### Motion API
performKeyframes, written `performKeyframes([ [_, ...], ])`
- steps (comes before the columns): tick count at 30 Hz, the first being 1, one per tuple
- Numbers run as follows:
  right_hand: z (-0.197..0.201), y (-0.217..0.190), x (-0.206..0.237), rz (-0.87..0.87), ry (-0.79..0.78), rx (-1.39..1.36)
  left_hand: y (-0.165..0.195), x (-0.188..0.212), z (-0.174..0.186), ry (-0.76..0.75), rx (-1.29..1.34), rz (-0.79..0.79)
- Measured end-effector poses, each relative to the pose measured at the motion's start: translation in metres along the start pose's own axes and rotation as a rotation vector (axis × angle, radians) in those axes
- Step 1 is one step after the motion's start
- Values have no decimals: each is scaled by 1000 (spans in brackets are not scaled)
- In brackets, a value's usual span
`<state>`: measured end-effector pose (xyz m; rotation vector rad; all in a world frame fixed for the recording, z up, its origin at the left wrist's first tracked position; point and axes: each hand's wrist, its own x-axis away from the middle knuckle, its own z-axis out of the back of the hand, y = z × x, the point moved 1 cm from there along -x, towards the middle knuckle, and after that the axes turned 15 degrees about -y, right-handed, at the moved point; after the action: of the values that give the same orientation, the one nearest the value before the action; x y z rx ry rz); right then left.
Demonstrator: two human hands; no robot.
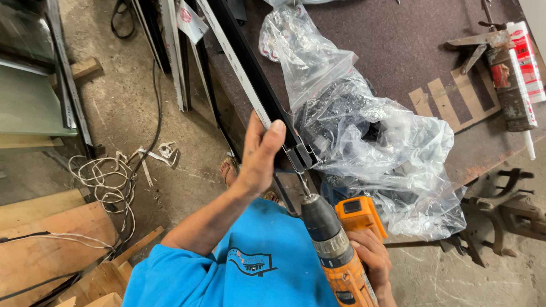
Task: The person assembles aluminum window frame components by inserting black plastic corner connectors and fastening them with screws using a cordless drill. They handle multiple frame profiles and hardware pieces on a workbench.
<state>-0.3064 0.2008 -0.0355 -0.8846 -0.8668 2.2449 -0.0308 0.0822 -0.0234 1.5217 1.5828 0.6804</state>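
Left hand (263, 152) clamps long black metal frame bar (250, 62); right hand (369, 257) grips orange cordless drill (335, 250). I'd keep bit square.

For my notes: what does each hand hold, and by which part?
Left hand grips the black frame bar near its end. Right hand holds the orange drill by its handle.

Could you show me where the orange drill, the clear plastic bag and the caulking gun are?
orange drill (341, 264): head view, on its orange body behind the grey chuck.
clear plastic bag (398, 153): head view, on the crumpled middle of the bag.
caulking gun (508, 79): head view, on the worn tube held in its frame.
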Motion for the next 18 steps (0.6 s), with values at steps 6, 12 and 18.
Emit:
performKeyframes([
  [6,-9,-7,6,-114,-5,-70,28,-72,61,230,121,-18],
  [12,-4,8,17,-75,-41,46,8,-78,54,272,-161,-132],
  [18,9,14,15,43,-52,126,24,-79,34,215,-230,-258],
])
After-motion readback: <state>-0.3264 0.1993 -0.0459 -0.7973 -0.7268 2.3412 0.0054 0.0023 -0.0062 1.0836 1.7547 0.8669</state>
